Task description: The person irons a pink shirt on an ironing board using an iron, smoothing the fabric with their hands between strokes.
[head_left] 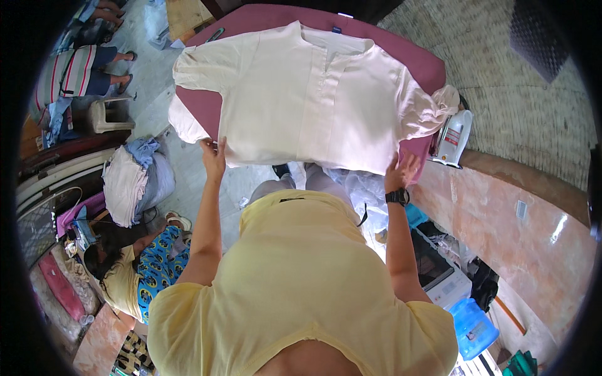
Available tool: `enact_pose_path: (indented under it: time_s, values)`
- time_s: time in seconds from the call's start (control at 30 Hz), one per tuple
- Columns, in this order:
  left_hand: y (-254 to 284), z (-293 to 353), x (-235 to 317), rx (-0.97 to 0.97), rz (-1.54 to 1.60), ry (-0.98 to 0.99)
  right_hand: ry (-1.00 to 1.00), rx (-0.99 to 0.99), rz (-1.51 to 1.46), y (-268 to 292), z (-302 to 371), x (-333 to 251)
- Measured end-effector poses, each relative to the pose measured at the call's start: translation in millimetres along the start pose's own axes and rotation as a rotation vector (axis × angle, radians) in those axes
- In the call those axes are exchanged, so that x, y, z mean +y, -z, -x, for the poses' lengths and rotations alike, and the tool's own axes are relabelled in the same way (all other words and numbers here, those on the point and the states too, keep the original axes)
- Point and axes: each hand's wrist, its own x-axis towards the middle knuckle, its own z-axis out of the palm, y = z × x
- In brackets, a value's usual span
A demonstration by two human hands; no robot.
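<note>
A cream blouse with short puffed sleeves and a notched neckline lies spread on a maroon-covered table. Its neckline points to the far side, its hem toward me. My left hand has its fingers closed at the left hem corner. At the right hem corner rests my right hand, fingers apart, touching the cloth edge; a black watch is on that wrist. Pale cloth shows below the left sleeve. Beside the right sleeve is a white iron.
A small dark green tool lies at the table's far left. Folded clothes are piled on the left, near a seated person. Another person's legs show farther off. A marbled ledge and a blue water bottle are at right.
</note>
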Motion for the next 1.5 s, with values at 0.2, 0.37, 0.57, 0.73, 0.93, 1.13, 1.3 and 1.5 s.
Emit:
enact_pose_path:
  time_s: [0.2,0.37,0.57,0.73,0.93,1.13,1.3,1.5]
  values:
    - [13.3,-18.1,5.2,0.032,-0.124,-0.184,0.143,-0.123,-0.026,-38.1,-30.8,27.2]
    - [-11.9,-61.8,104.7,0.249,-0.344,-0.639,0.240,-0.078,-0.305,-36.6,-104.0,-36.9]
    - [-81.8,-188.3,189.5,-0.014,-0.174,-0.785,0.465,-0.211,-0.804,-112.1,-203.2,-189.4]
    - [-101.5,-255.6,188.7,-0.146,-0.398,-0.704,0.228,-0.403,-0.881,-161.0,-256.5,-279.3]
    - [-104.3,-279.4,172.2,-0.354,-0.537,-0.713,-0.031,-0.414,-0.715,-195.2,-274.2,-317.1]
    - [-107.9,-277.9,174.1,-0.222,-0.369,-0.626,0.047,-0.257,-0.830,-223.2,-262.2,-308.5]
    - [-123.6,-267.1,195.5,-0.224,-0.309,-0.629,-0.067,-0.256,-0.902,-225.5,-255.7,-315.8]
    - [-131.5,-267.6,191.8,-0.376,-0.159,-0.322,-0.165,-0.213,-0.936,-210.6,-250.4,-323.0]
